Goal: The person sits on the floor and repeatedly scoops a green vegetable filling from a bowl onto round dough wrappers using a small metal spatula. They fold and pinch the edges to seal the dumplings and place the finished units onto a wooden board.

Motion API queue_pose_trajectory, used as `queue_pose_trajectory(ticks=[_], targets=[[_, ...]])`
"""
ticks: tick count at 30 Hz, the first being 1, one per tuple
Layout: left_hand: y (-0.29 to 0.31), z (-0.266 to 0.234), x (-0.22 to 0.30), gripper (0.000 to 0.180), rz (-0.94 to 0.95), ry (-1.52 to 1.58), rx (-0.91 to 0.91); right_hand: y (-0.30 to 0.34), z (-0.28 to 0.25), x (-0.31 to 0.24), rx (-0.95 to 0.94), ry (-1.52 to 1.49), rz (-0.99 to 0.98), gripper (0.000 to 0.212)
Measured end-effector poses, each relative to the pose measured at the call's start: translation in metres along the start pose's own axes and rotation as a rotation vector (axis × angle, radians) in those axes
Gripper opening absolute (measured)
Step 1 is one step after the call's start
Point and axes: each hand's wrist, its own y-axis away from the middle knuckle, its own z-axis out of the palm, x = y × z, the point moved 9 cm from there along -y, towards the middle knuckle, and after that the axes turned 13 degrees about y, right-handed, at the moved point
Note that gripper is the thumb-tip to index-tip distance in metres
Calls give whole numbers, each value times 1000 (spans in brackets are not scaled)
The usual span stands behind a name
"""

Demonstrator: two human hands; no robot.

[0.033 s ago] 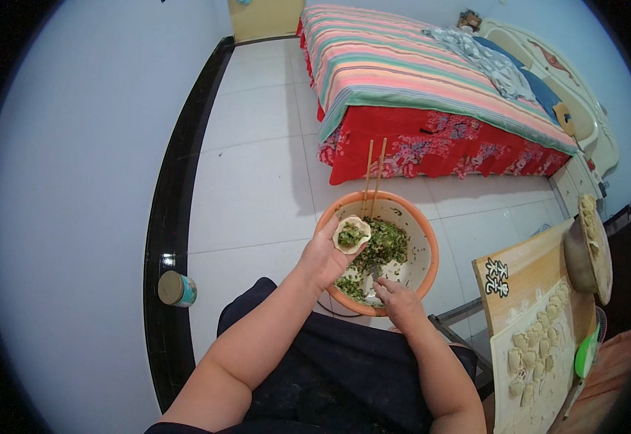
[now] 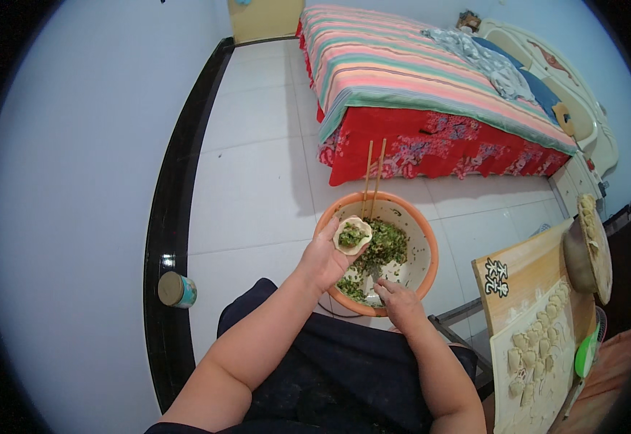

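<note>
On my left hand [image 2: 322,260] rests a round dumpling wrapper [image 2: 342,248], cupped by the fingers, with a mound of chopped green filling [image 2: 352,233] at its centre. Below it stands a basin [image 2: 433,253] with an orange rim and pale inside, partly full of loose green filling [image 2: 390,243]. My right hand [image 2: 404,307] is over the basin's near right rim, fingers drawn together around a thin greyish tool whose kind I cannot make out. Two chopsticks [image 2: 380,166] lean upright against the basin's far side.
To the right, a wooden board [image 2: 516,267] carries a white sheet [image 2: 507,376] with several folded dumplings [image 2: 531,353]. Beside it are a metal pot [image 2: 580,253] and a green-edged utensil [image 2: 585,356]. A jar [image 2: 176,289] stands by the left wall; a striped bed [image 2: 409,65] is ahead.
</note>
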Motion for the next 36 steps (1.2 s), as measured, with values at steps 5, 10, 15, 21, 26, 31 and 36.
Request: queue_pose_trajectory(ticks=[5, 10, 15, 21, 26, 31, 36], targets=[[23, 28, -8, 47, -26, -10, -75, 6, -50, -8, 206, 41, 20, 37], [35, 40, -35, 51, -150, 19, -134, 17, -117, -28, 665, -15, -15, 34], [43, 36, -61, 56, -284, -134, -157, 13, -139, -44, 771, 266, -102, 29], [38, 21, -70, 43, -291, -317, -184, 14, -146, -34, 813, 190, -83, 24], [44, 32, -70, 41, -288, -494, -162, 14, -150, -23, 850, -37, -29, 24], [47, 38, -65, 37, -253, -535, -155, 10, -153, -16, 825, -126, 21, 21], [47, 40, -66, 36, -267, -561, -158, 8, -142, 0, 731, -361, 221, 17]])
